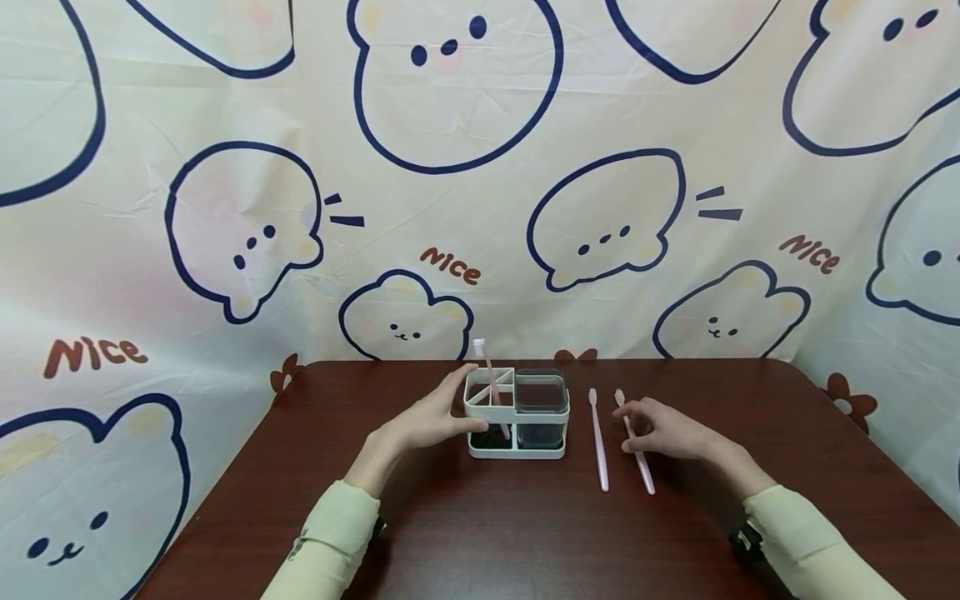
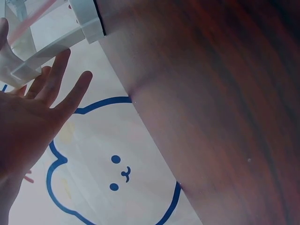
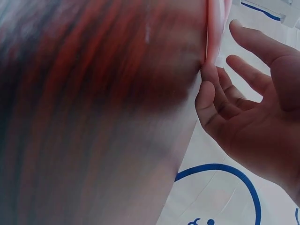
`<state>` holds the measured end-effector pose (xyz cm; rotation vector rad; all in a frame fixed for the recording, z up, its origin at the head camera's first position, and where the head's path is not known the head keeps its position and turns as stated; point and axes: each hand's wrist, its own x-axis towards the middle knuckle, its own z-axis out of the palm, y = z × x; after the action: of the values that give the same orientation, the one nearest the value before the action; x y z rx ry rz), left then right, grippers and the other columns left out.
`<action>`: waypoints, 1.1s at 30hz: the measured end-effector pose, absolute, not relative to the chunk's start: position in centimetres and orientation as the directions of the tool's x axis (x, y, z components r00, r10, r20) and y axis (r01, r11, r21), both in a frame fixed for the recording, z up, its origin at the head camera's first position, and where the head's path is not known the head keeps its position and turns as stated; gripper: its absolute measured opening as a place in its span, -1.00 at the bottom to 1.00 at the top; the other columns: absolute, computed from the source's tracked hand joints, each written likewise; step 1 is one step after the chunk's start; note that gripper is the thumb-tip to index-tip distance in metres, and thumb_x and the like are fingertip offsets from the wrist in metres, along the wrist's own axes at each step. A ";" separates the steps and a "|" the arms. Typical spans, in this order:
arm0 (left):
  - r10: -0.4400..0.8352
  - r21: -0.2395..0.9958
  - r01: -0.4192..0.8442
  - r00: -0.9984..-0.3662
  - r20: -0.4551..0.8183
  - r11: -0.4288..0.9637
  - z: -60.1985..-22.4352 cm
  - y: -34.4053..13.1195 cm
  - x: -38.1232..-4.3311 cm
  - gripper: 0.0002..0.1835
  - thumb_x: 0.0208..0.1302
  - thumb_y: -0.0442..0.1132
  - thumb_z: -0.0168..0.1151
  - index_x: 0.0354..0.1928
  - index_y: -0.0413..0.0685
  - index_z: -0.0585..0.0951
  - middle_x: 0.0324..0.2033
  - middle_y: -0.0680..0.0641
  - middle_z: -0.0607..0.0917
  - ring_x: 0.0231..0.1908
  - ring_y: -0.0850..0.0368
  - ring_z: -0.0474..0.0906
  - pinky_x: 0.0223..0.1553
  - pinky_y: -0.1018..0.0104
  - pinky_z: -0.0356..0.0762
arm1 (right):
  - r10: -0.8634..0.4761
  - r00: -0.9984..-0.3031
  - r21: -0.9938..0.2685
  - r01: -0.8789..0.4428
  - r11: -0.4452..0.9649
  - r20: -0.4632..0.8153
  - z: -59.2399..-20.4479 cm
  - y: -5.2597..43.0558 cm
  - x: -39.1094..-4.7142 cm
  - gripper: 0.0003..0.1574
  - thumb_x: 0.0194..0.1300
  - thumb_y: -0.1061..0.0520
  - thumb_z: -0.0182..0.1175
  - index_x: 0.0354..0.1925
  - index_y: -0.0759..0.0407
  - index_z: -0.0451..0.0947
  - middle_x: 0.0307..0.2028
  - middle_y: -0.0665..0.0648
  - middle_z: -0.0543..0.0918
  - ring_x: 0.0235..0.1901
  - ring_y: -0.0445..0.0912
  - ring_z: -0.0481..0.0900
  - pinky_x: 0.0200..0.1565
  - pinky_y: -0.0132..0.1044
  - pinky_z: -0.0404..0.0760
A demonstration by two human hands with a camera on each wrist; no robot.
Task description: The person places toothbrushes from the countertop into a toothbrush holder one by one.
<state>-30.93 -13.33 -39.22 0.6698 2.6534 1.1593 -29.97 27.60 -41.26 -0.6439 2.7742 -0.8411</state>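
Note:
A white toothbrush holder (image 1: 517, 455) with a divided top and a clear grey cup (image 1: 542, 400) on its right side stands on the table. One pink toothbrush (image 1: 492, 383) leans upright in a left compartment. My left hand (image 1: 429, 418) holds the holder's left end, thumb at the front and fingers along the side and back. Two more pink toothbrushes lie to the right, the nearer one (image 1: 599, 442) beside the holder. Over the farther toothbrush (image 1: 644, 472) hovers my right hand (image 1: 667, 427), its fingers loosely bent and the thumb apart from them in the right wrist view.
The dark brown wooden table (image 1: 480, 533) ends at a back edge just behind the holder. Beyond it hangs a pale cloth (image 1: 495, 217) printed with blue-outlined cartoon bears. Each wrist carries a dark strapped device, partly hidden by the sleeves.

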 end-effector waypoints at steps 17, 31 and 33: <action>0.472 0.729 0.341 -0.881 0.029 0.594 -39.3 -13.4 -31.0 0.04 0.16 0.12 0.42 0.55 0.28 -0.01 0.51 -0.03 0.09 0.39 -0.03 0.21 0.37 -0.28 0.21 | -0.423 -0.897 -0.532 -0.298 0.792 -0.127 -41.4 27.1 -29.9 -0.42 0.21 0.04 0.40 0.12 0.29 0.55 -0.28 0.07 0.52 -0.26 -0.07 0.42 -0.24 -0.22 0.38; 0.467 0.729 0.341 -0.884 0.033 0.594 -39.3 -13.3 -31.0 0.04 0.15 0.13 0.42 0.55 0.28 0.00 0.51 -0.02 0.10 0.38 -0.04 0.23 0.36 -0.30 0.23 | -0.378 -0.920 -0.578 -0.255 0.775 -0.101 -41.3 26.9 -29.6 -0.45 0.23 0.12 0.37 0.13 0.32 0.53 -0.36 0.09 0.50 -0.40 -0.09 0.45 -0.39 -0.28 0.44; 0.470 0.730 0.343 -0.882 0.034 0.591 -39.3 -13.4 -31.0 0.05 0.15 0.14 0.42 0.55 0.26 0.00 0.50 -0.02 0.11 0.37 -0.04 0.24 0.35 -0.29 0.24 | -0.374 -0.922 -0.599 -0.245 0.762 -0.099 -41.3 27.0 -29.6 -0.47 0.24 0.15 0.36 0.14 0.32 0.52 -0.37 0.10 0.50 -0.45 -0.09 0.47 -0.44 -0.28 0.48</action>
<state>-30.99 -13.36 -39.33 0.6844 2.6547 1.1646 -29.62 26.98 -41.31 -0.4892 2.7460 -0.8894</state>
